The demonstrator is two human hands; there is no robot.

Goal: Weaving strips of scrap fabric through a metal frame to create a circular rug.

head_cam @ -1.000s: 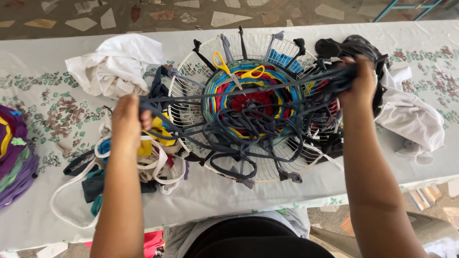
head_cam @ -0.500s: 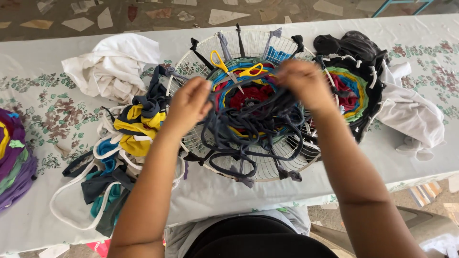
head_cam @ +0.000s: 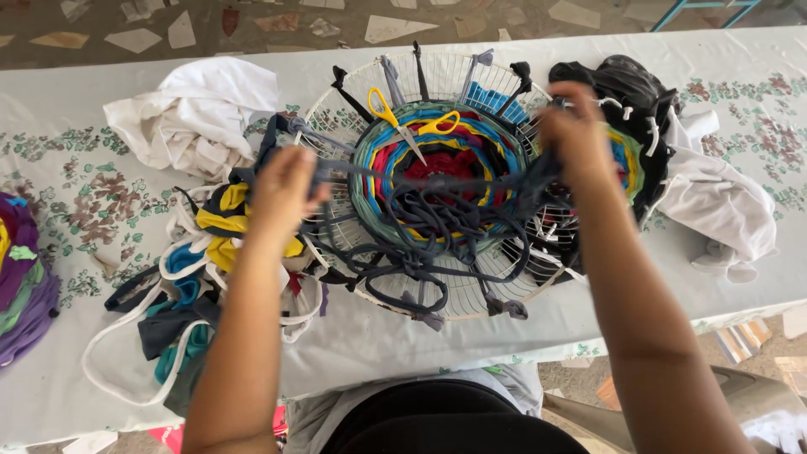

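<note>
A round white wire frame [head_cam: 471, 290] lies on the table with a colourful woven fabric disc [head_cam: 504, 139] in its middle. Yellow-handled scissors [head_cam: 405, 126] rest on the disc. My left hand [head_cam: 284, 189] and my right hand [head_cam: 578, 134] each grip one end of a bundle of dark blue-grey fabric strips [head_cam: 437, 223], pulled apart above the frame. Loose loops of the strips sag onto the weave and the frame's near side.
A white cloth heap [head_cam: 197, 118] lies at the back left, a pile of yellow, blue and white fabric strips [head_cam: 189, 286] at the left. Dark cloth [head_cam: 630, 84] and white cloth [head_cam: 714, 202] sit right of the frame. Purple fabric [head_cam: 21, 282] is at the left edge.
My hands were wide apart with the strips stretched, came together over the frame, and have now spread apart again, stretching the strips across the weave.
</note>
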